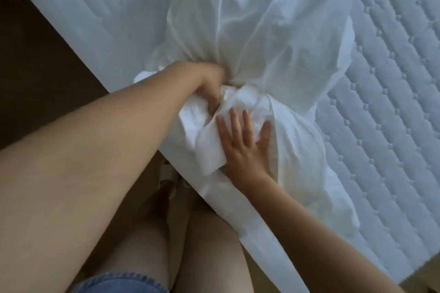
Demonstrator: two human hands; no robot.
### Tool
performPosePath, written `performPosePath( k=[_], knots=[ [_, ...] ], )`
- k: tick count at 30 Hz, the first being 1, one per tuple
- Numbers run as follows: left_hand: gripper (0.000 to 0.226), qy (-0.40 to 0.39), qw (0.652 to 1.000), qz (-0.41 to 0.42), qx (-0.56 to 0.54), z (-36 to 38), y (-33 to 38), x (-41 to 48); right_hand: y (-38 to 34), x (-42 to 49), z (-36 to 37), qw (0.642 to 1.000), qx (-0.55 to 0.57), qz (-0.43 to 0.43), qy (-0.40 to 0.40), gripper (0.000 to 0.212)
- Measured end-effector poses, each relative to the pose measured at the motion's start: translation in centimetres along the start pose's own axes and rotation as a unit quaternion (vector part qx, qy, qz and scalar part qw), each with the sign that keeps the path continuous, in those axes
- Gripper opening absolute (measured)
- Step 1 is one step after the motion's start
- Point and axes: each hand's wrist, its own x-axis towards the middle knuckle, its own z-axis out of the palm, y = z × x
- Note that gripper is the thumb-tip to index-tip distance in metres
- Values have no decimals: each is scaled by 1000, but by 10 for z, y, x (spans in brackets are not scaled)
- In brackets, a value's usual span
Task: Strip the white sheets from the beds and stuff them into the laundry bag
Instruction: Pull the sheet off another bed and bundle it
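White sheet [257, 38] bunched mid-mattress [385, 93], near bed edge. L hand [209, 85] fisted into the gather; R hand [245, 140] flat, fingers spread, pressing folds. Fabric looks light, limp, non-slip. Prob best grabbed at the bunched neck.

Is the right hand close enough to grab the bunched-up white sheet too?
Probably yes. The right hand lies flat on the white sheet, beside the bunch that the left hand grips. Nothing sits between them, so curling its fingers should catch cloth.
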Motion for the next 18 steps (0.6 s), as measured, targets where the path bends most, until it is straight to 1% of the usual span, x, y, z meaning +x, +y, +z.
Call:
performPosePath(
  k=[1, 2, 3, 4, 5, 6, 7, 8, 9, 10, 11, 12, 13, 14, 15, 16, 17, 18],
  knots=[
    [39, 53, 999, -3, -1, 3, 0, -4, 13, 11, 6, 1000, -14, -1, 1, 104],
    [33, 162, 987, 7, 11, 11, 3, -11, 25, 24, 6, 1000, -5, 3, 2, 98],
    [29, 311, 950, 20, 27, 22, 7, -21, 37, 38, 3, 1000, 23, -4, 9, 93],
    [31, 447, 894, 33, 20, 37, 11, -30, 50, 53, -3, 998, 58, -21, 18, 90],
    [39, 533, 845, 44, -5, 55, 17, -38, 62, 67, -10, 995, 93, -36, 21, 88],
    [49, 561, 826, 52, -16, 75, 23, -45, 76, 83, -21, 991, 128, -46, -18, 90],
    [60, 550, 833, 57, 4, 95, 30, -49, 89, 98, -32, 982, 159, -60, -76, 93],
    [74, 525, 848, 59, 40, 112, 34, -48, 100, 113, -40, 975, 181, -74, -110, 96],
    [87, 502, 859, 60, 85, 122, 36, -43, 108, 125, -45, 967, 200, -81, -134, 97],
    [93, 484, 864, 63, 121, 124, 32, -32, 113, 135, -49, 960, 219, -84, -150, 96],
    [87, 479, 863, 61, 147, 118, 24, -18, 115, 142, -53, 955, 239, -81, -159, 94],
    [74, 483, 858, 59, 165, 107, 14, -4, 117, 146, -55, 951, 259, -64, -155, 91],
    [62, 485, 854, 62, 177, 92, 6, 7, 117, 145, -58, 950, 277, -34, -138, 87],
    [58, 482, 853, 67, 187, 76, -1, 17, 117, 143, -61, 954, 282, 7, -97, 82],
    [58, 470, 858, 75, 193, 60, -5, 22, 116, 136, -67, 958, 282, 49, -32, 74],
    [59, 466, 859, 89, 193, 46, -7, 26, 112, 125, -73, 956, 277, 86, 49, 66],
    [61, 461, 862, 110, 179, 31, -6, 27, 105, 111, -77, 948, 268, 116, 126, 62],
    [63, 446, 872, 132, 152, 15, -5, 28, 95, 97, -79, 943, 250, 128, 180, 66]
  ],
)
